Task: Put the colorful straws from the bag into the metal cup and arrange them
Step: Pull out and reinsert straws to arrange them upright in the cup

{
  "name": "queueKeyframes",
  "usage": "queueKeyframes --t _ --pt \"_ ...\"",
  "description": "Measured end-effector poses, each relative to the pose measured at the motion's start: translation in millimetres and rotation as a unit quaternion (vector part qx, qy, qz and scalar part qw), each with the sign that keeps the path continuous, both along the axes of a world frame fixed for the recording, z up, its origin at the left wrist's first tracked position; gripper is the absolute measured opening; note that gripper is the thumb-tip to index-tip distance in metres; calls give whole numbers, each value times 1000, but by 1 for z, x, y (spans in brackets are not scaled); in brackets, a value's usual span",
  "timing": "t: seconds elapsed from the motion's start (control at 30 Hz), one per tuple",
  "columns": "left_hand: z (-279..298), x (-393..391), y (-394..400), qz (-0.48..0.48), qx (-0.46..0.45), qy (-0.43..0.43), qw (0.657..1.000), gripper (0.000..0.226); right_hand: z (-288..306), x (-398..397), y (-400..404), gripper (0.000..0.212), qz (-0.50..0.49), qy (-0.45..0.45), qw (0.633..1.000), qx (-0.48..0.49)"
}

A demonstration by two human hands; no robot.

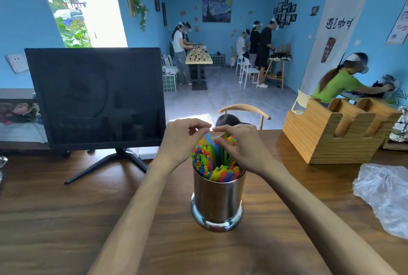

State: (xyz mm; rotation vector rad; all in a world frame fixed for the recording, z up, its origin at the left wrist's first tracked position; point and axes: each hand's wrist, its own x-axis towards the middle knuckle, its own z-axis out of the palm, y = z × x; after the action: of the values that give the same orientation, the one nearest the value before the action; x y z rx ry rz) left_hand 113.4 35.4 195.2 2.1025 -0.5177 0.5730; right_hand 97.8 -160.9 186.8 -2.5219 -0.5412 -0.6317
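**A:** where's everything sitting relative to the cup?

**B:** the cup (217,199) stands upright on the table (66,219), nearest to the camera, packed with straws (204,162). Most lean toward its left and front rim, and a few blue and green ones stick up taller in the middle.

**A:** and the hands?

**B:** both are right above the cup, fingertips nearly meeting. Left hand (181,140) has its fingers curled, pinching the top of a tall straw I think, but it's hard to be sure. Right hand (240,148) is curled in among the tall straws, gripping a few.

**A:** the bag?

**B:** the bag (384,197) lies crumpled, well right of the cup. Behind it and further right of the cup is a wooden holder (331,137). A monitor (95,95) stands back-left of the cup.
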Motion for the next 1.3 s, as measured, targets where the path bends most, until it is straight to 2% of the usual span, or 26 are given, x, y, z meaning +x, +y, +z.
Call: queueKeyframes --t 0.1,0.27,0.37,0.47,0.53,0.63,0.7,0.73,0.77,0.8,0.83,0.9,0.97,1.03,1.1,1.2,1.3 --pt "8 -2 1 50 -44 -46 997 13 3 -4 -5 43 5 44 999 -8" --pt "27 -14 4 96 -206 -143 963 13 3 -10 -8 27 -14 2 1000 12" --pt "35 -25 0 79 -311 -140 937 12 8 -16 -4 29 2 -8 991 134" --pt "41 -37 -2 72 -352 -146 922 11 19 -19 -1 40 38 86 959 268" --pt "44 -42 -2 53 -379 -146 912 10 26 -19 0 48 87 180 920 337" --pt "44 -44 -4 -13 -407 -94 909 11 33 -16 1 59 173 283 802 496" --pt "38 -44 -7 -35 -395 -56 916 15 37 -14 -1 55 193 289 715 606" --pt "34 -43 -7 -40 -383 -39 922 16 39 -11 -3 46 192 279 684 646" --pt "29 -42 -6 -46 -363 -22 930 17 40 -9 -6 36 186 267 668 669" --pt "23 -39 -4 -54 -334 -4 941 19 40 -6 -10 27 174 254 669 676" --pt "18 -36 -2 -64 -300 20 952 21 41 -4 -14 21 158 240 688 666" --pt "8 -26 4 -79 -227 78 968 21 42 -1 -24 17 108 192 764 606" --pt "-1 -14 6 -48 -175 128 975 14 43 2 -33 15 49 133 845 515" --pt "-9 -2 6 20 -131 170 976 5 42 3 -37 10 21 114 902 415" --pt "-16 7 6 51 -91 224 969 15 37 4 -34 7 3 116 945 307" --pt "-23 11 6 39 -72 267 960 19 23 5 -25 35 -23 93 974 204" --pt "-24 13 5 40 -78 265 960 16 11 7 -21 90 -22 75 985 156"
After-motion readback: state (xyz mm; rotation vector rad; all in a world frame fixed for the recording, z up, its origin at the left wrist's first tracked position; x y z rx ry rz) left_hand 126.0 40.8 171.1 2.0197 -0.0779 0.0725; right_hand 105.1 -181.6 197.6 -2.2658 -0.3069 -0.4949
